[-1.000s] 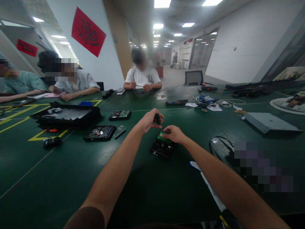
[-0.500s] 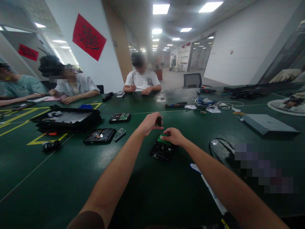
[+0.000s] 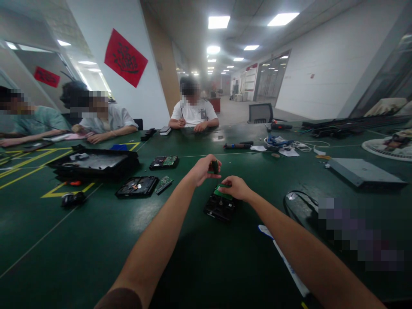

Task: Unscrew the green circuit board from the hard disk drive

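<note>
My left hand (image 3: pixel 202 169) is closed around a dark screwdriver handle (image 3: pixel 214 166), held upright just above the hard drive (image 3: pixel 219 206). My right hand (image 3: pixel 236 188) rests on the drive's far end, fingers pressed on its green circuit board (image 3: pixel 221 192). The drive lies flat on the green table (image 3: pixel 96 240), centre, right in front of me. Other opened drives (image 3: pixel 137 186) lie well apart to the left.

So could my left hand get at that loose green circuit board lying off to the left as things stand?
Probably not right away: the left hand is closed around a dark screwdriver handle. The table toward the circuit board looks unobstructed.
</note>
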